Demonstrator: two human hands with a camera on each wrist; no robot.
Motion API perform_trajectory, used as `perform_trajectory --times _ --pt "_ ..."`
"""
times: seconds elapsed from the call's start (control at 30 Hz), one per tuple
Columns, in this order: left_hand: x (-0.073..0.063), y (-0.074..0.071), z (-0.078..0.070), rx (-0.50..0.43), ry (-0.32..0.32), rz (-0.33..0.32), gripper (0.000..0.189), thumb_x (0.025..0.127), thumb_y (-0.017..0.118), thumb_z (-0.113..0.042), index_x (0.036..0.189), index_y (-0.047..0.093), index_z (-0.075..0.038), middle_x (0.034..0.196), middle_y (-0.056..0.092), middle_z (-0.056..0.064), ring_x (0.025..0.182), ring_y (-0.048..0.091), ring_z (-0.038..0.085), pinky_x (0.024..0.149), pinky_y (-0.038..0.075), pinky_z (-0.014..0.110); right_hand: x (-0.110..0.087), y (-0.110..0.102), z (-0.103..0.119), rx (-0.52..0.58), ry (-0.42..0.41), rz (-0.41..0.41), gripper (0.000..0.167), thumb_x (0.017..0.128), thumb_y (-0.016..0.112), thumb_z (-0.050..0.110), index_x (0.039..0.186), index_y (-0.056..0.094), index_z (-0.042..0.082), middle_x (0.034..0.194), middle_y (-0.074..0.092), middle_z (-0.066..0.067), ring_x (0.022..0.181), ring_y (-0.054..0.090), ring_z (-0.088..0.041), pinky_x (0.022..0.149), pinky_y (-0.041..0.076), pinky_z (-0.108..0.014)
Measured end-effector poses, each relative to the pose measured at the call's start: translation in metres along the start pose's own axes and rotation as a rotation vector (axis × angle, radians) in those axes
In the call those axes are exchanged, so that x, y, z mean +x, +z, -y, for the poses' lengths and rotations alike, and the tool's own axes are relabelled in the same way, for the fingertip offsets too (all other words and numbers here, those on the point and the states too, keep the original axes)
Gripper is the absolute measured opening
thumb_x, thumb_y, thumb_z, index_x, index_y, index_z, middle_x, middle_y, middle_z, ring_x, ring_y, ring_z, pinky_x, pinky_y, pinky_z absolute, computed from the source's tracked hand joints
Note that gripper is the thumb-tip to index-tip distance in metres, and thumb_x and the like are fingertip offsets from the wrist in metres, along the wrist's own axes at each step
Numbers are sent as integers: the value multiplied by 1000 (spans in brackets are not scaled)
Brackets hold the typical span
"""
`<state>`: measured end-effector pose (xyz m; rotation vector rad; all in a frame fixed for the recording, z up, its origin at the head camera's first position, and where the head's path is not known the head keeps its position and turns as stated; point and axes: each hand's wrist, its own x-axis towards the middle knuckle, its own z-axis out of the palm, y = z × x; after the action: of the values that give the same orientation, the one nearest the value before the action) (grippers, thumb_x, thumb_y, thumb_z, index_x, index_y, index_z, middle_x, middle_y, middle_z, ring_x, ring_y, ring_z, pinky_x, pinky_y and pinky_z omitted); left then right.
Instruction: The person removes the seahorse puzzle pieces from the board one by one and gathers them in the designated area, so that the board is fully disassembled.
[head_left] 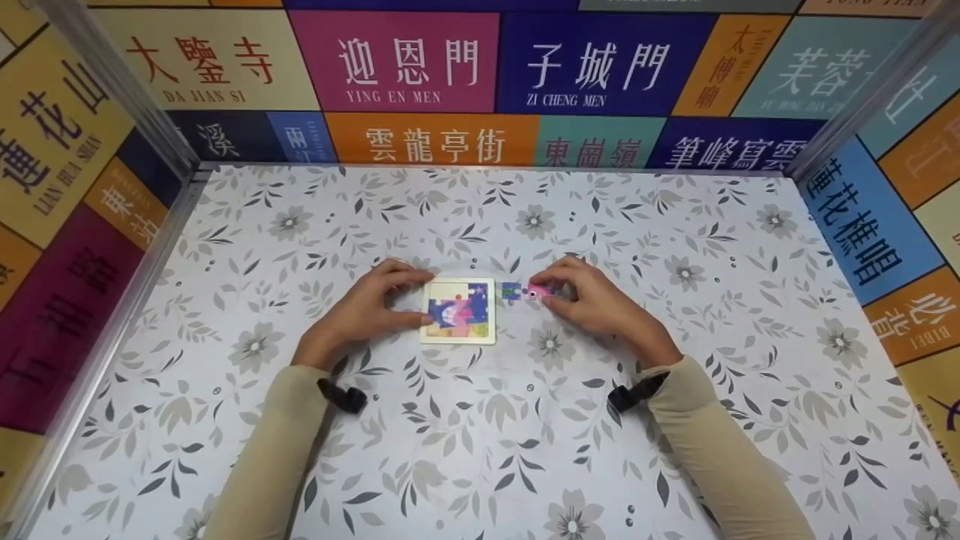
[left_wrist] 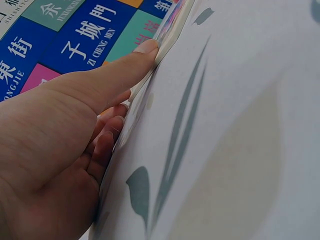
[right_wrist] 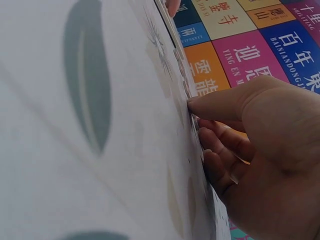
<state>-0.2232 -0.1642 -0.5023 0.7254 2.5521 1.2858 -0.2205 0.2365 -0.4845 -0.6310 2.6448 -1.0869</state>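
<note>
A small square jigsaw puzzle board with a cream rim lies flat on the table, partly filled with a colourful picture; its upper left shows bare cream. My left hand grips the board's left side, thumb low on that edge and fingers at the upper corner. In the left wrist view, the thumb rests on the board's rim. Just right of the board, my right hand pinches a pink puzzle piece between thumb and fingers. A blue and green puzzle piece lies against its left side.
The table is covered with a white cloth printed with grey leaves and flowers. Panels with coloured blocks of writing stand along the back and both sides. A black strap camera sits on each wrist.
</note>
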Motion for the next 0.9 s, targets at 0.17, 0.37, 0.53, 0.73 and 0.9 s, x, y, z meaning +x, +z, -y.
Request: perform_trajectory --times 0.17,0.37,0.53,0.73,0.9 --pt "1 1 0 -6 1 2 69 86 94 -33 149 68 -20 137 59 5 123 54 24 113 43 43 -1 -1 0 -7 -22 -14 37 101 75 14 138 73 14 129 64 -9 112 61 -24 97 50 -40" --pt "2 1 -1 4 13 9 68 88 93 -32 149 67 -17 141 59 7 126 55 25 114 43 44 1 0 5 20 -69 -71 37 101 73 9 139 72 8 121 67 -12 102 63 -23 88 52 -36" --pt "1 0 -2 11 6 3 69 87 94 -31 149 68 -17 140 59 8 126 56 25 115 44 45 6 5 13 46 -81 -112 33 102 74 10 134 74 9 123 69 -10 104 66 -21 89 53 -35" --pt "0 0 -2 0 -23 4 71 86 95 -32 149 67 -19 140 59 7 128 56 24 118 43 45 15 17 25 52 -84 -81 31 103 74 14 133 74 9 122 69 -10 103 67 -22 90 55 -37" --pt "0 0 -2 8 -26 5 70 86 95 -33 149 67 -21 140 59 6 127 56 24 116 43 45 22 26 35 13 -94 -55 31 103 73 15 133 75 7 118 68 -12 101 67 -24 90 55 -38"
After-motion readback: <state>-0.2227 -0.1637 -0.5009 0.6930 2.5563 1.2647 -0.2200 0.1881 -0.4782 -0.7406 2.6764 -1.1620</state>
